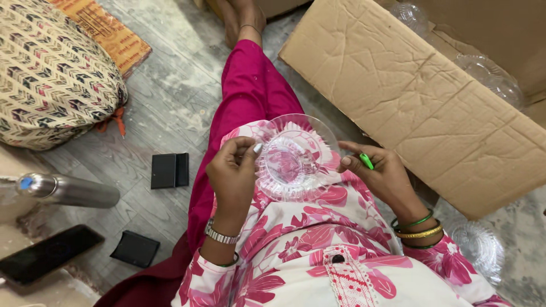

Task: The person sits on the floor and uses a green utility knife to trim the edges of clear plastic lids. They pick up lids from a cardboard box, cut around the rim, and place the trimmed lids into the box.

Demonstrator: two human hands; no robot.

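1. Head view looks down on a large flattened cardboard sheet (432,96) lying on the floor (170,85) to the person's right, its near edge just beside the right wrist.
2. A patterned cushion (51,74) sits on the floor well apart to the left, with a steel bottle (68,190) lying on its side below it.
3. A clear ribbed glass dish (293,156) is held over the lap, between both hands, tilted toward the camera.
4. The left hand (233,173) is curled partly closed, its thumb and fingertips pinching the dish's left rim.
5. The right hand (378,173) is loosely curled, fingertips touching the dish's right edge, with a small green pen-like object (367,161) tucked between its fingers.
6. Another clear dish (480,250) rests on the floor near the right elbow.
7. Two small black cases (169,170) lie on the floor left of the leg, beside a dark phone (48,253).
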